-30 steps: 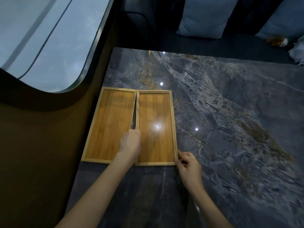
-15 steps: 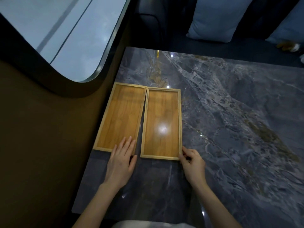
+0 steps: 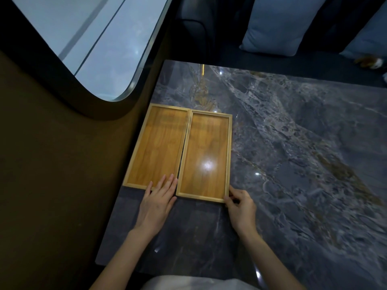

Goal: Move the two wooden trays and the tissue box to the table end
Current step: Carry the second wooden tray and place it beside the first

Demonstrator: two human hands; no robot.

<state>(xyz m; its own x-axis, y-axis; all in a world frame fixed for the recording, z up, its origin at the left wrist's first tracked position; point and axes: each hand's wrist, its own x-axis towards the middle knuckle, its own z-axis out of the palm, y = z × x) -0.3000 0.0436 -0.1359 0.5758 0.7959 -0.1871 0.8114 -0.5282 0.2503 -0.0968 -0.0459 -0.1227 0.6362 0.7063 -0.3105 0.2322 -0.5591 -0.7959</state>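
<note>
Trays first: the two wooden ones lie side by side on the marble surface (image 3: 293, 143), long rims touching, and both run lengthwise away from you toward the window (image 3: 88, 49) wall. Taking the right tray (image 3: 206, 158) as your landmark, the left tray (image 3: 159, 147) sits against its left rim, and beyond that comes the brown wall panel (image 3: 62, 164) with almost no gap.

Your left hand (image 3: 158, 200) lies flat and open, fingers stretched over the near rim of the left tray, just left of the landmark's near-left corner. Your right hand (image 3: 240, 204) is curled at the landmark's near-right corner, fingertips pinching or pressing that rim; whether it truly grips cannot be told. Each hand is nearest its own tray, so each tray has its own pusher.

Past the landmark's far rim, bare surface continues up to the far edge by the dark seat and the blue cushion (image 3: 278, 24). To its right the surface is wide and bare; to its left there is nothing to spare. I judge a straight slide along the long axis is safest, keeping clear of the wall.

No tissue box shows anywhere in view.
</note>
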